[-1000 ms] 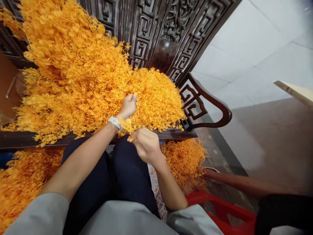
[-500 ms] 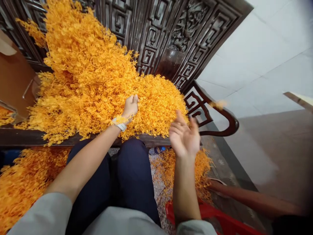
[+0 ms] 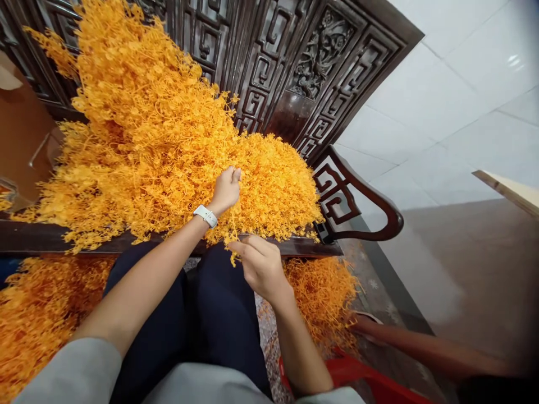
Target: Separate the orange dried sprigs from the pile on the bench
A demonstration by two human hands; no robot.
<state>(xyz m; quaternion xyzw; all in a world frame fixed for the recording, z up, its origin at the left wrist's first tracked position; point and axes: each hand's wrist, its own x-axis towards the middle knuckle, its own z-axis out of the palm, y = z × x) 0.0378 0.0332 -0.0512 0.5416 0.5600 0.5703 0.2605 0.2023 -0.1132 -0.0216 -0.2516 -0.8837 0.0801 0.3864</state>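
Observation:
A large heap of yellow-orange artificial sprigs [image 3: 155,129] covers the seat of a dark carved wooden bench [image 3: 126,245]. My left hand [image 3: 226,189], with a white watch on the wrist, is closed in a pinch in front of the heap. From it a thin yellow sprig [image 3: 233,225] hangs down past the front of the heap. Lower and to the right, my right hand [image 3: 261,265] pinches the sprig's lower part between thumb and fingers, above my right knee. The sprig's upper end is hidden in my left fist.
More orange sprigs [image 3: 42,320] lie at lower left, and another pile [image 3: 318,297] is on the floor at right. A cardboard box [image 3: 25,134] stands at left. The bench's curved armrest [image 3: 393,219] juts out at right. Another person's leg [image 3: 425,345] and a red plastic piece [image 3: 353,370] are at lower right.
My right hand, open and palm-up at the right before, has moved left and closed on the sprig below my left hand. A blurred yellow bit in the air by the armrest is gone.

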